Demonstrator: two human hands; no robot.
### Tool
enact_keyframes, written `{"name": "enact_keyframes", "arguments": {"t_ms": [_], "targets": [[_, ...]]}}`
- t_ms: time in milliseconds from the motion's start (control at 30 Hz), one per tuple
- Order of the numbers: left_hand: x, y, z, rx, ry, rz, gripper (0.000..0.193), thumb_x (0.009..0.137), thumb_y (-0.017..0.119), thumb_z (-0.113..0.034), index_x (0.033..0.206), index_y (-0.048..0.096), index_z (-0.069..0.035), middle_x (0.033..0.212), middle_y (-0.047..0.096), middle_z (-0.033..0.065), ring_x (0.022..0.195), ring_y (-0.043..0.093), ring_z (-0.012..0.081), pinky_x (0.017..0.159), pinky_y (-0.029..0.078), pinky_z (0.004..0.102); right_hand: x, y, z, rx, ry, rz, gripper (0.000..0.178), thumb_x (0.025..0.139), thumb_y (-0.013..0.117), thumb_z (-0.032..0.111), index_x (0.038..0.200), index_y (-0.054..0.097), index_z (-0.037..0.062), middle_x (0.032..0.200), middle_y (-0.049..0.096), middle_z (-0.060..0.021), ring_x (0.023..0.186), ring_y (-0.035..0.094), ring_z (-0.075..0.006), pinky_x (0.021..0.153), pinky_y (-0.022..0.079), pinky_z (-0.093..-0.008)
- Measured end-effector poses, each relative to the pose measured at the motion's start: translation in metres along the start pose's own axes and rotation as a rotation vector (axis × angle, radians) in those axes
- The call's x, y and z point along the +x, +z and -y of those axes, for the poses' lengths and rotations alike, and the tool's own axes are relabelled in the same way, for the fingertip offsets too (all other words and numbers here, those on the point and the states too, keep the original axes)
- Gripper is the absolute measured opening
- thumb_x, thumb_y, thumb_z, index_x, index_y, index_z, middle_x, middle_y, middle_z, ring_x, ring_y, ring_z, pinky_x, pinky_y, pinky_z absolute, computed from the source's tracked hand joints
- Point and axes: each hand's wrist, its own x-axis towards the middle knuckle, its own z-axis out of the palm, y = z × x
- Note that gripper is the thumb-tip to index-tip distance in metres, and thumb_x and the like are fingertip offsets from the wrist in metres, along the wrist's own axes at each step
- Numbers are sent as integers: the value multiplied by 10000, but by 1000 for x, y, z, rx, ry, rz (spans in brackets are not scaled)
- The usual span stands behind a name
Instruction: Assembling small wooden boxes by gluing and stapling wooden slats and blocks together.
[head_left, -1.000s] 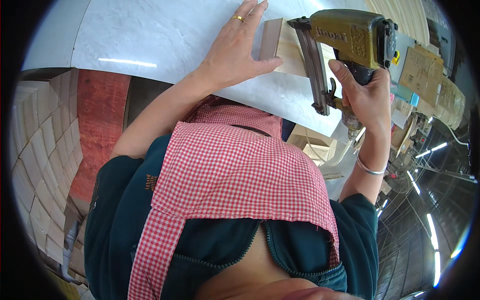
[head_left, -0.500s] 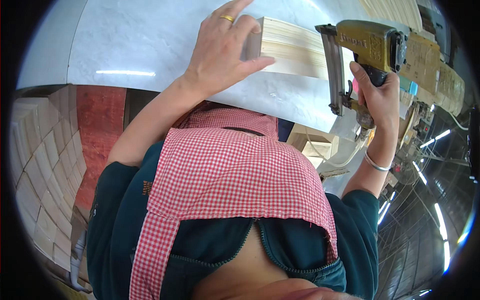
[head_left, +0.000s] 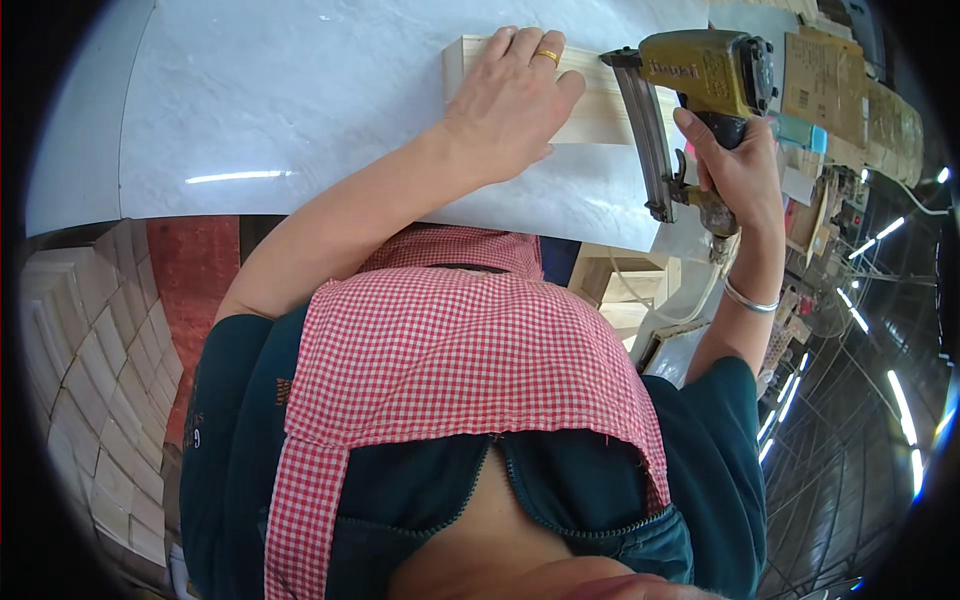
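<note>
An oblong piece of pale wood, box-like in shape (head_left: 598,118), lies on the white marbled tabletop (head_left: 300,110). My left hand (head_left: 512,108) rests over its left part, fingers curled across the top toward the far edge and thumb on the near side. A ring is on one finger. In my right hand (head_left: 745,175) is a gold and black nail gun (head_left: 705,75), gripped by its handle. Its long grey magazine stands at the right part of the wood, with the nose toward the far side. Whether the nose touches the wood I cannot tell.
Pale wooden blocks or boxes (head_left: 110,380) are stacked at the left, beside a red panel (head_left: 193,290). Below the table's right part stands an open wooden box (head_left: 625,285). A pale air hose (head_left: 690,318) hangs near the gun. Cardboard (head_left: 825,90) lies at the far right.
My left hand has moved right and come down over the wood, its fingers closing across it. The wood's left end shows further left. The nail gun has shifted slightly left.
</note>
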Motion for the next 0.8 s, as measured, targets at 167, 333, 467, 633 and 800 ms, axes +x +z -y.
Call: {"name": "enact_keyframes", "arguments": {"t_ms": [167,333,467,633,800], "targets": [[0,0,1,13,5,-14,446,677,894,-263,1027,704,-64,1250,612,195,1148,536,307,1047,367,425,2,2,-2,14,-6,-2,344,891,802,319,863,651,12,521,550,1,377,462,-88,380,364,-221],[0,0,2,11,12,-34,444,678,895,-267,1022,702,-64,1243,612,190,1148,535,307,1051,366,426,2,2,-8,48,0,0,407,861,825,373,855,686,-10,530,574,-22,384,486,-109,390,379,-234],[-1,0,2,6,9,-22,448,675,897,-270,1020,700,-63,1244,611,189,1148,535,308,1052,365,425,1,2,-9,75,-16,14,407,863,823,374,863,690,-11,529,574,-21,386,490,-108,391,381,-234],[-2,1,2,4,14,-28,444,673,897,-266,1017,697,-70,1265,608,191,1157,534,310,1054,363,427,2,0,-5,66,-28,41,415,862,825,381,856,688,-10,527,573,-19,387,490,-109,390,377,-233],[-3,-1,2,6,7,-40,439,669,896,-262,1014,695,-81,1266,608,183,1172,530,304,1060,361,426,1,3,-9,75,25,8,391,866,819,356,846,681,-10,530,572,-20,392,489,-109,394,374,-234]]}}
